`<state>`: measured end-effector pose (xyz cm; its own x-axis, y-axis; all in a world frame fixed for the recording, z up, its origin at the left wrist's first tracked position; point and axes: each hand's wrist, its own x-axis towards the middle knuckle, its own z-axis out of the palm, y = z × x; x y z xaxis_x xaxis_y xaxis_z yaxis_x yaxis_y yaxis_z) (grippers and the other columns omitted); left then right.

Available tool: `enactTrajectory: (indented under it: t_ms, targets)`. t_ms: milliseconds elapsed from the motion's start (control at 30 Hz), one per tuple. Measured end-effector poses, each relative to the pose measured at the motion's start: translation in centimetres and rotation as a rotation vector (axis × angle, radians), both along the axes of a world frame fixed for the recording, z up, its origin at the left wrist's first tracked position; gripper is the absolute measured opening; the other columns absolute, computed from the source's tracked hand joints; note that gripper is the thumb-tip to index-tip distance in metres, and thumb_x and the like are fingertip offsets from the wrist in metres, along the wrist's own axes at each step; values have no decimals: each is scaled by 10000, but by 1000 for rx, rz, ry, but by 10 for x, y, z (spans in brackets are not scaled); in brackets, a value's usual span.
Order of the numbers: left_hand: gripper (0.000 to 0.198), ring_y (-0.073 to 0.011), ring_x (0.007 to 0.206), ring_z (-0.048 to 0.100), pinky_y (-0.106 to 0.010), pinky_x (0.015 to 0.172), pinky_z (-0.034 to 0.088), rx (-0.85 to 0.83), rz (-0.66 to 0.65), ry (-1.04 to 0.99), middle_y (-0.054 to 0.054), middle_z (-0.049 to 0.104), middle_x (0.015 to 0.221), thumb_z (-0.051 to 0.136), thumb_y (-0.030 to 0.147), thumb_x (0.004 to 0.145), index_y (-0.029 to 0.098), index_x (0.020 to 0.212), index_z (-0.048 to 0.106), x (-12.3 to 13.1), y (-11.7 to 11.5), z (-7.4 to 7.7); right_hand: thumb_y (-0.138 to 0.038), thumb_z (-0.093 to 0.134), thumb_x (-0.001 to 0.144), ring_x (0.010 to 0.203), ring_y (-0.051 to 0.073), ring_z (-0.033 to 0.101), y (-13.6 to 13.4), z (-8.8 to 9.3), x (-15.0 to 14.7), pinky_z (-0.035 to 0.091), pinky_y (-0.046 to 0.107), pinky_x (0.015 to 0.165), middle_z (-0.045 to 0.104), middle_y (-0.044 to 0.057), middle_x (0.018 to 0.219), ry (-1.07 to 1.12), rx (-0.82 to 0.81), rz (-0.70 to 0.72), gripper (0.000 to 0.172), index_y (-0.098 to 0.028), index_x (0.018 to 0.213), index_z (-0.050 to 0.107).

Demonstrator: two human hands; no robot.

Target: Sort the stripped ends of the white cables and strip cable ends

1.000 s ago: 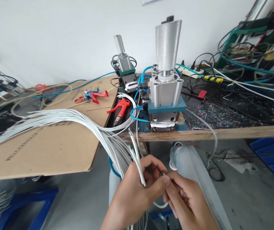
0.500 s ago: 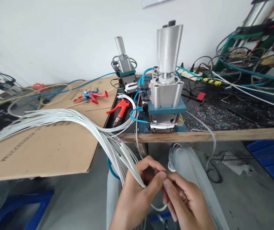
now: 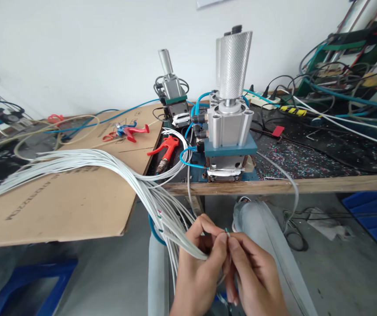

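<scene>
Low in the view, my left hand [image 3: 201, 267] is closed around a few white cables [image 3: 178, 232] and pinches a thin wire end [image 3: 227, 231] with thumb and forefinger. My right hand [image 3: 254, 272] meets it from the right, its fingertips pinched on the same green-tipped wire end. The cables belong to a long white bundle [image 3: 86, 164] that runs across a cardboard sheet [image 3: 66, 197] and hangs over the bench edge [image 3: 274, 186]. Straight ahead on the bench stands a pneumatic press [image 3: 229, 127] with a knurled metal cylinder on top.
A second, smaller pneumatic unit [image 3: 173, 103] stands behind. A red air gun [image 3: 165, 149] and red-and-blue pliers [image 3: 127, 131] lie on the bench. Tangled cables and a power strip [image 3: 263, 100] fill the right. Blue crates [image 3: 372, 219] sit on the floor. My knees are below the bench.
The cable ends held in my left hand have swung down and to the left, from upright to pointing leftward. Both hands stay pinched together on the wire end, slightly higher.
</scene>
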<state>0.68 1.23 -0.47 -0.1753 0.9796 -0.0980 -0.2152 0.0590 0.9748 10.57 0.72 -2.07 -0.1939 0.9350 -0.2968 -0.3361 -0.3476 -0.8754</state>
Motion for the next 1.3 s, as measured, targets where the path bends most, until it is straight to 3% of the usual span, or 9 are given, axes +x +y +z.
enactTrajectory:
  t_ms: [367,633,700,900,1133,1300]
  targets:
    - [255,-73,433,522,-140,443,388,-40,-147,39,71,517,554,685,413,948,184,907,581,-5,7,7,-670,664,902,395,29,371,5,4,8,256,151,410,418,-68,514,27,61,39,567,-152,695,559]
    - [218,-107,380,584,-152,379,422,-16,-185,-6,59,596,527,597,364,1014,216,869,530,-2,5,5,-644,664,918,405,33,379,4,2,7,254,155,423,414,-64,511,21,68,14,553,-150,689,564]
    - [215,-96,368,571,-145,375,432,-8,-167,-20,67,585,522,600,361,1015,216,871,533,0,3,5,-644,670,913,408,31,367,3,2,6,249,155,424,407,-66,512,28,71,4,548,-150,695,577]
    - [294,-14,377,476,-95,353,411,-10,67,-92,81,525,661,719,387,934,186,799,553,13,-2,6,-669,689,888,432,32,368,1,2,4,266,153,429,413,-60,538,30,47,2,552,-150,716,608]
    - [320,-5,385,453,-88,355,397,-2,71,-145,84,520,670,728,394,925,185,787,529,15,-2,4,-636,683,914,437,29,367,4,-8,6,278,140,430,414,-59,551,69,58,21,523,-152,729,613]
    - [273,-50,359,492,-124,374,402,-43,-29,-120,88,528,540,676,399,958,207,824,536,12,-1,9,-626,647,946,429,39,355,7,-13,10,282,149,418,393,-63,535,83,121,86,520,-161,725,576]
